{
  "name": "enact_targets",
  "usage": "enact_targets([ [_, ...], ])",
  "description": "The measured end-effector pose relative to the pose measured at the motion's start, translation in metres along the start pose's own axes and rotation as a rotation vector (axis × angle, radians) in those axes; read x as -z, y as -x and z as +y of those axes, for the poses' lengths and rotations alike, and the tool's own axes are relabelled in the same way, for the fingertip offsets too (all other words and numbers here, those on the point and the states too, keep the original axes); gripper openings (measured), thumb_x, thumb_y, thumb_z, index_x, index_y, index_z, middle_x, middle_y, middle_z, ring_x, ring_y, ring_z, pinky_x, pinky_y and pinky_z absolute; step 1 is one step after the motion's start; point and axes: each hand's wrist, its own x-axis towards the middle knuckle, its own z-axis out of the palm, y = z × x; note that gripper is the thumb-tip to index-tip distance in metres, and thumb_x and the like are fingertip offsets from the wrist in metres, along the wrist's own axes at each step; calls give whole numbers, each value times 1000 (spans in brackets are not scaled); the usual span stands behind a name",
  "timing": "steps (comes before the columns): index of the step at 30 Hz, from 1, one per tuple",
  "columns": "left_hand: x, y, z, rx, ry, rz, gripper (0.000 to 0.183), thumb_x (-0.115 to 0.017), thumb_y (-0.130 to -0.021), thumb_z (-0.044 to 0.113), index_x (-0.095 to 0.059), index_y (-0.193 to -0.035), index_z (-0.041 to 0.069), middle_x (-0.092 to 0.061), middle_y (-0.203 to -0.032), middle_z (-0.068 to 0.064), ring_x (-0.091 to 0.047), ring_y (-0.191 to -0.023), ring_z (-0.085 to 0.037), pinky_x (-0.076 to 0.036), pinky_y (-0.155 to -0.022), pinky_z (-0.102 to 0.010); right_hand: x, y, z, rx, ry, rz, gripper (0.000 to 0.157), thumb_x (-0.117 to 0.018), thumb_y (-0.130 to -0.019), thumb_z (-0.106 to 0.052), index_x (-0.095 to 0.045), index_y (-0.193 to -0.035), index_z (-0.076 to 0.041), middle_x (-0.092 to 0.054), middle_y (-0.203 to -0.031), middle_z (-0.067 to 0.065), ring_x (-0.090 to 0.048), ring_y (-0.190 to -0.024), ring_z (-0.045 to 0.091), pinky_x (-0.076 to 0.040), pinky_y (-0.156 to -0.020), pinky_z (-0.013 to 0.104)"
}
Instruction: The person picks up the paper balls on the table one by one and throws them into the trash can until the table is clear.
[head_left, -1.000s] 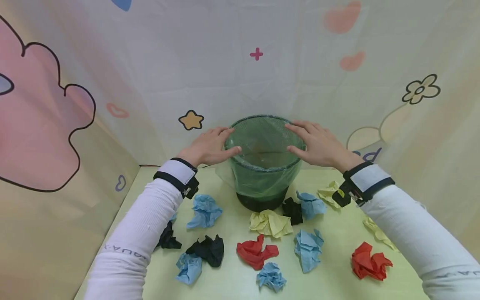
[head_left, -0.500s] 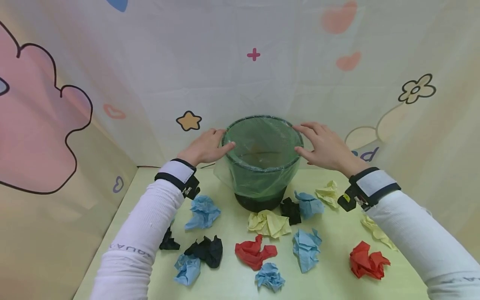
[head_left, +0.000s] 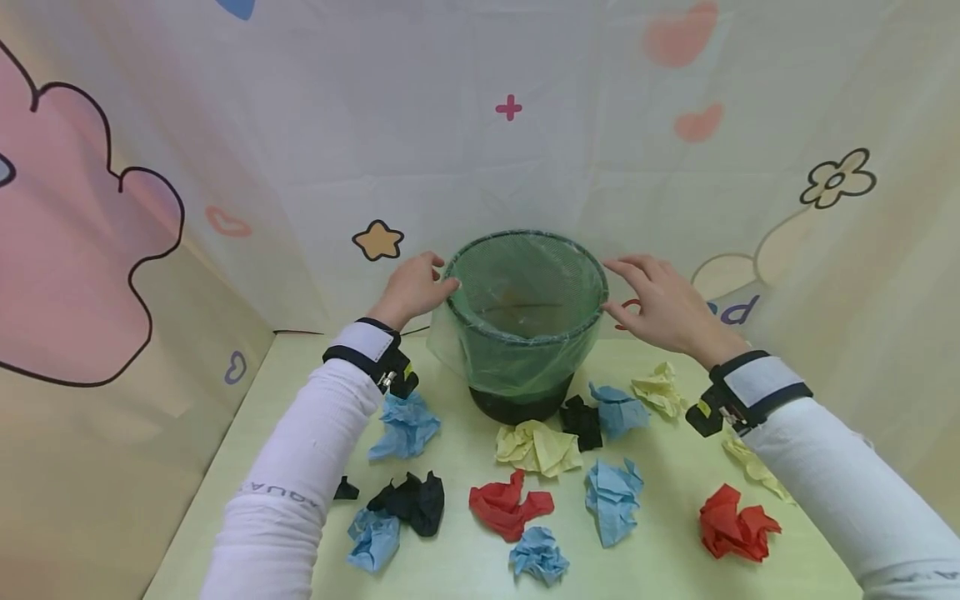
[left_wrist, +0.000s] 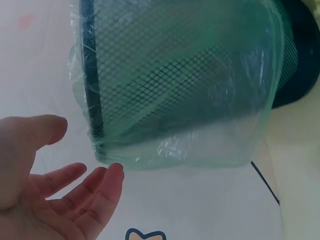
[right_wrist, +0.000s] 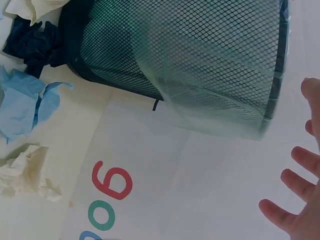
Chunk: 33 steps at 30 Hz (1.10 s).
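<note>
Head view sets the lined bin [head_left: 528, 362] upright on the table [head_left: 431, 567], long axis vertical, between the left hand [head_left: 415, 286] and right hand [head_left: 666, 310]; both are empty, fingers loosely parted, the left seemingly nearer, fingertips [left_wrist: 115, 175] just beside the rim [left_wrist: 91, 85], contact unclear, the right a little apart opposite

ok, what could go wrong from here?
The loose green liner overhanging the bin could snag on the nearby left hand.
A crumpled yellow paper and a black paper lie close to the bin's base and might get pushed.
Neither that hand nor the right hand appears to grip the bin; a bump could shift it.
</note>
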Motion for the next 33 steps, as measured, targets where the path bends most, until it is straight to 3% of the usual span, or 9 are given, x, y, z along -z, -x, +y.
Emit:
enact_targets([
  [6, -5, -2, 1, 30, 98, 40, 48, -56, -91, 25, -45, -131, 1, -55, -119, -16, -65, -81, -24, -53, -75, -34, -5, 4, 3, -5, -13, 33, 51, -60, -87, -24, -46, -133, -6, -45, -129, 20, -45, -111, 40, -35, -98, 53],
  [10, -8, -5, 1, 48, 109, 47, 49, -59, -89, 22, -44, -131, 1, -58, -116, -16, -66, -71, -22, -54, -77, -33, -8, 6, 2, -37, -14, 45, 52, -60, -87, -25, -45, -133, -5, -45, -129, 21, -43, -114, 41, -36, -97, 54],
  [15, -12, -7, 1, 81, 176, 44, 52, -59, -88, 16, -41, -134, -1, -58, -117, -17, -68, -74, -24, -52, -86, -34, -15, 12, 4, -93, -12, 53, 54, -61, -88, -26, -44, -134, -4, -46, -128, 22, -44, -114, 41, -39, -93, 55],
  [21, -16, -8, -1, 107, 257, 57, 50, -59, -86, 11, -44, -132, -3, -55, -120, -18, -69, -73, -24, -55, -81, -31, -27, 25, 9, -155, -35, -7, 55, -61, -88, -28, -44, -135, -6, -45, -128, 22, -43, -114, 42, -41, -88, 57],
  [33, -17, -8, -2, 115, 302, 43, 51, -59, -86, 8, -43, -134, -2, -53, -121, -18, -68, -74, -23, -56, -74, -28, -66, 50, 18, -142, -52, -47, 54, -62, -86, -26, -45, -132, -4, -48, -121, 24, -47, -106, 43, -44, -83, 56],
])
